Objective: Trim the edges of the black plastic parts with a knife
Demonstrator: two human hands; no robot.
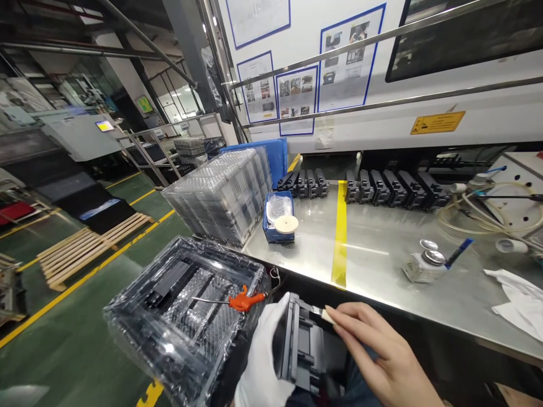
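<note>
A black moulded plastic part (303,345) is held in my left hand (265,353), which wears a white glove and is closed around its left side. My bare right hand (375,345) pinches a small cream-coloured piece (327,316) between thumb and fingers. From that piece a short, shiny blade-like tip (317,310) reaches to the upper edge of the black part; whether it touches cannot be made out. Just left of the glove, an orange air blow gun (246,299) with a thin metal nozzle lies over the plastic-lined crate (127,308).
Rows of black parts (394,189) stand along the back of the steel bench (314,257), split by yellow tape (339,234). A blue bin (279,233), a metal-topped bottle (424,267), white cloth (520,299) and tubing (452,220) sit there too. Wrapped trays (220,195) are stacked left.
</note>
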